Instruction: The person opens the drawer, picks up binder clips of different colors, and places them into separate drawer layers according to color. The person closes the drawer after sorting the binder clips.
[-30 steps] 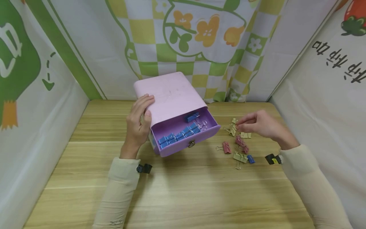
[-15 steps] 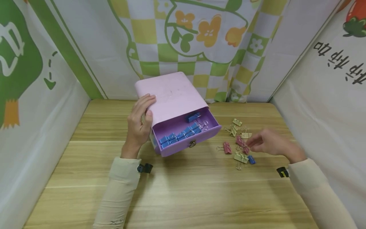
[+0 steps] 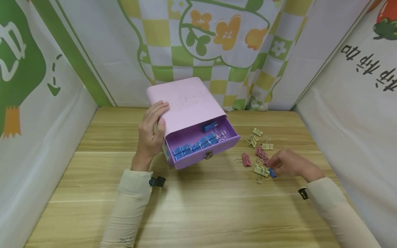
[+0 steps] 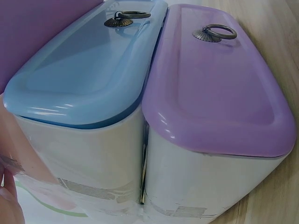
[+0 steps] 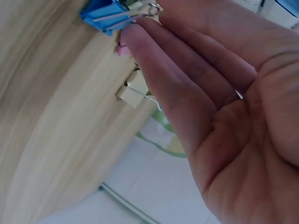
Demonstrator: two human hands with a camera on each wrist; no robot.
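Fingers of the left hand (image 3: pixel 151 132) lie relaxed on a pink box (image 3: pixel 189 101). Right hand (image 3: pixel 291 163) meets a blue clip (image 3: pixel 272 173); whether it pinches cannot be told.

A light wood-grain table (image 3: pixel 198 210) fills the lower part of the head view and shows as a pale strip along the right edge of the left wrist view. At the top centre hangs a green, yellow and white checked fabric curtain (image 3: pixel 156 32), printed with orange flowers (image 3: pixel 227 29) inside a green outline. At the left edge, a white fabric side panel (image 3: pixel 59 137) carries a large green printed shape (image 3: pixel 28 48), a dashed green arrow (image 3: pixel 54 74) and an orange fringed print (image 3: pixel 11 121). On the right, a white fabric panel (image 3: pixel 350 124) bears black lettering (image 3: pixel 367 65) beneath a red-and-green fruit print (image 3: pixel 387 20) in the upper right corner.
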